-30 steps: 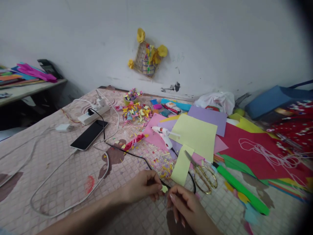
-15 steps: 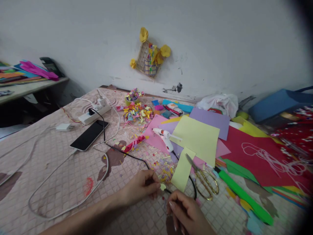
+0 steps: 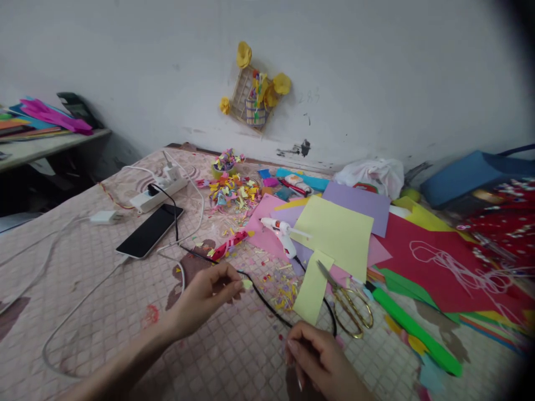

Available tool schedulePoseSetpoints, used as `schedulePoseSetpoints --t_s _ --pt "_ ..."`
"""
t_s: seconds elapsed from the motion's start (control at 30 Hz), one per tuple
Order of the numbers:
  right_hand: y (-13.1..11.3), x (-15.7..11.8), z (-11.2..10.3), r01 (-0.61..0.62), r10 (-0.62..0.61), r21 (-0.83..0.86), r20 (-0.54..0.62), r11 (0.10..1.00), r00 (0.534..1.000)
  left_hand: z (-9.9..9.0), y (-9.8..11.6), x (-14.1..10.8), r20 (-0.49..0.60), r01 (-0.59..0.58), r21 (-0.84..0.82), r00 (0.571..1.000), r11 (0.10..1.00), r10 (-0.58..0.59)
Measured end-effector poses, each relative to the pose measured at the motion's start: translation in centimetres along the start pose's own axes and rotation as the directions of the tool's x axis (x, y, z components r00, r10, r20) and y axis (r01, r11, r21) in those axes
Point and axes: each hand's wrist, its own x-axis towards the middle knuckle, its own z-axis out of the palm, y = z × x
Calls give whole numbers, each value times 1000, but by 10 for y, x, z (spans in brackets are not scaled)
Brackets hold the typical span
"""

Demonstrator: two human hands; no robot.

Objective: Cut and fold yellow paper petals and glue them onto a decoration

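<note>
My left hand (image 3: 211,295) is pinched shut on a small pale yellow-green paper piece (image 3: 247,284), which sticks out past the fingertips above the black cord (image 3: 267,305). Close to the front edge of the view, my right hand (image 3: 313,356) has its fingers curled together; whatever they may hold is hidden. Gold-handled scissors (image 3: 349,306) lie partly on a pale yellow strip (image 3: 311,292), just beyond my right hand. The white glue gun (image 3: 281,234) rests on coloured paper sheets (image 3: 336,231).
A black phone (image 3: 150,231) and a white power strip (image 3: 159,195) with cables are at the left. Paper scraps (image 3: 234,192) and a small filled bowl (image 3: 225,161) stand at the back. A green cutter (image 3: 413,328), red paper (image 3: 422,262) and white string (image 3: 472,273) lie at the right.
My left hand has moved left and away from me with the small paper piece, apart from my right hand. My right hand has stayed nearly in place.
</note>
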Motion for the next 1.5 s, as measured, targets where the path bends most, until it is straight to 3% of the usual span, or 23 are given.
schedulePoseSetpoints --t_s 0.07,0.2,0.33,0.47,0.73,0.93,1.03,1.23,1.4,1.5 --pt "-11 5 -1 59 -60 -57 -15 997 998 -15 0 -3 -129 -77 101 988 992 90" --pt "-42 34 2 134 -140 -116 -47 984 989 -37 0 -3 -240 -121 175 957 977 162" --pt "-62 79 14 142 -149 -134 -38 981 988 -47 0 6 -250 -76 135 962 988 108" --pt "-65 118 24 172 -172 7 -62 985 983 -55 -2 20 -201 -71 109 975 991 92" --pt "-65 145 38 124 -110 331 -60 936 992 -61 -15 38 -132 29 11 991 1000 -27" --pt "-64 146 43 142 -118 346 -91 927 989 -55 -10 35 -71 26 -69 997 997 -31" --pt "-64 131 39 170 -152 287 -84 943 985 -49 -5 22 -57 74 -128 995 989 -81" --pt "-62 97 33 160 -157 164 -31 973 987 -38 -6 -4 42 35 -211 999 977 -26" --pt "-70 93 31 234 -228 68 -94 970 969 -33 6 -10 -27 26 -231 999 973 -33" --pt "-70 86 32 247 -251 -44 -96 968 963 -33 7 -15 -14 56 -265 998 963 -62"
